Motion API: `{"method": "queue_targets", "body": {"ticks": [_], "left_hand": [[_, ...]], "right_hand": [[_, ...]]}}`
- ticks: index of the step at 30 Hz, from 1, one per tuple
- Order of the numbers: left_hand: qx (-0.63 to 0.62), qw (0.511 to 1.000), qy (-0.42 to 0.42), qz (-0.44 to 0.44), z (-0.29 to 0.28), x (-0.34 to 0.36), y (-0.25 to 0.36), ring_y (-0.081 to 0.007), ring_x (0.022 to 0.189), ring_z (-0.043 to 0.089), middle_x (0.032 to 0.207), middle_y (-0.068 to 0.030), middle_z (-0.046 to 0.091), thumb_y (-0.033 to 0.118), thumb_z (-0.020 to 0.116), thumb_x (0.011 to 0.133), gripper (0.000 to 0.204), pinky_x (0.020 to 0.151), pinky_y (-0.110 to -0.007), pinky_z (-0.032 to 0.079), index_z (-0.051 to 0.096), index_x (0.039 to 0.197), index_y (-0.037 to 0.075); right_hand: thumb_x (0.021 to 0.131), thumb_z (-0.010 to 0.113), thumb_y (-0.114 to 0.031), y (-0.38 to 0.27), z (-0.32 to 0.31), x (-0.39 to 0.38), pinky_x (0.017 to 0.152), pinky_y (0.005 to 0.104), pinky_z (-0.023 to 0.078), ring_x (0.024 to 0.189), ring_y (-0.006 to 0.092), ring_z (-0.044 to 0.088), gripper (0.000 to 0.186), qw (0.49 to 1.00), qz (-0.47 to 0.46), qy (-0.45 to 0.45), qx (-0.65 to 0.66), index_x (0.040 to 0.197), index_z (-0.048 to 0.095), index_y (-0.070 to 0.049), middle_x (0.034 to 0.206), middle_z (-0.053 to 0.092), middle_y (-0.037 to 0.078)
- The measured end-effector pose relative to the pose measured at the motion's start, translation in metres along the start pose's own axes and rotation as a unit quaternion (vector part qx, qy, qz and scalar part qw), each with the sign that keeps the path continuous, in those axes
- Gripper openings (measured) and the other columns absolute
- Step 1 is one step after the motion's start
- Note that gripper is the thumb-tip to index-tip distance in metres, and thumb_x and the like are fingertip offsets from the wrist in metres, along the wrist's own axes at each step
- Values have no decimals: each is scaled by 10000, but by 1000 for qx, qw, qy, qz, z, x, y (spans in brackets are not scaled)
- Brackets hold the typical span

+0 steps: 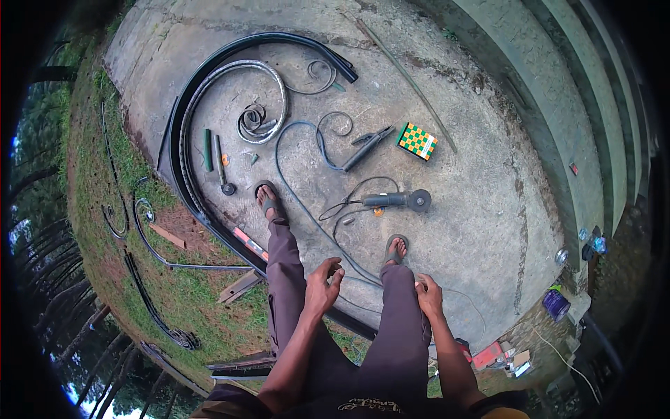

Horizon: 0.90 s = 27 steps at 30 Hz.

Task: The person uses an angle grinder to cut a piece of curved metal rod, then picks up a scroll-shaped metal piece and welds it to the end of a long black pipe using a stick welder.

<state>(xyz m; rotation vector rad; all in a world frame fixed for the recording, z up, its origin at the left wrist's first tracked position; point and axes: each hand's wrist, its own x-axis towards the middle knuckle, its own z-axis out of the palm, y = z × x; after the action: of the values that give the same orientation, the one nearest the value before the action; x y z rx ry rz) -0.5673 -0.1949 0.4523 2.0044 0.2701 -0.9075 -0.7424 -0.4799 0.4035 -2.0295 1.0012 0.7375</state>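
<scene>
My left hand (324,286) hangs open beside my left thigh with loosely bent fingers, holding nothing. My right hand (429,297) is open and empty at my right knee. Beyond them on the concrete (488,209) lie an angle grinder (394,200) with its cord, an orange object (378,211) under it, a dark welding holder (357,153) with cable, and a green-and-yellow checkered box (417,142). Near my left foot are a hammer (225,183) and a green cylindrical piece (208,149). Black scrolled metal (183,153) curves around a bare metal spiral (279,91).
A long rod (408,91) lies at the upper right, beside curved concrete steps (572,133). Grass (118,195) at left holds more scrolled bars (153,307) and planks (237,286). A purple container (556,306), red box (487,355) and clutter sit at right.
</scene>
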Motion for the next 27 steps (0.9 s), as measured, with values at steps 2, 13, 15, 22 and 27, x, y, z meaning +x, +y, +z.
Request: {"method": "queue_targets", "body": {"ticks": [2, 13, 15, 22, 27], "left_hand": [[-53, 998, -26, -29, -26, 23, -17, -326, 1009, 733, 1076, -189, 744, 195, 674, 953, 349, 891, -423, 554, 635, 1262, 37], [-142, 970, 114, -162, -222, 81, -59, -269, 882, 755, 951, -172, 755, 161, 634, 951, 276, 819, -375, 566, 668, 1173, 1], [-94, 982, 85, -141, -226, 84, -54, -277, 894, 756, 953, -180, 754, 144, 645, 947, 269, 816, -375, 567, 670, 1175, 1], [-108, 975, 5, -194, -266, 110, -41, -232, 945, 724, 1041, -141, 743, 184, 653, 960, 315, 865, -344, 553, 657, 1219, 5], [-197, 969, -7, -150, -332, 180, -19, -206, 974, 701, 1091, -147, 705, 226, 652, 1005, 417, 921, -331, 541, 567, 1280, -76]], "right_hand": [[915, 698, -198, -29, 19, -5, 863, 438, 557, 937, 353, 735, 358, 1000, 26, 16, 4, 1244, 668, -61, 1005, 753, 189], [911, 682, -143, -362, 177, -34, 884, 463, 538, 957, 363, 702, 420, 978, -133, -159, 3, 1309, 600, -40, 1110, 708, 204], [934, 662, -140, -435, 172, -21, 886, 438, 545, 976, 345, 709, 435, 968, -166, -182, 40, 1348, 577, -34, 1122, 706, 203], [968, 666, -178, -515, 136, 28, 865, 395, 556, 947, 299, 729, 424, 972, -173, -98, 125, 1349, 586, -8, 1058, 730, 181], [936, 662, -94, -486, 126, 98, 855, 431, 553, 929, 331, 718, 416, 986, -142, -70, 59, 1339, 582, -24, 1062, 717, 190]]}}
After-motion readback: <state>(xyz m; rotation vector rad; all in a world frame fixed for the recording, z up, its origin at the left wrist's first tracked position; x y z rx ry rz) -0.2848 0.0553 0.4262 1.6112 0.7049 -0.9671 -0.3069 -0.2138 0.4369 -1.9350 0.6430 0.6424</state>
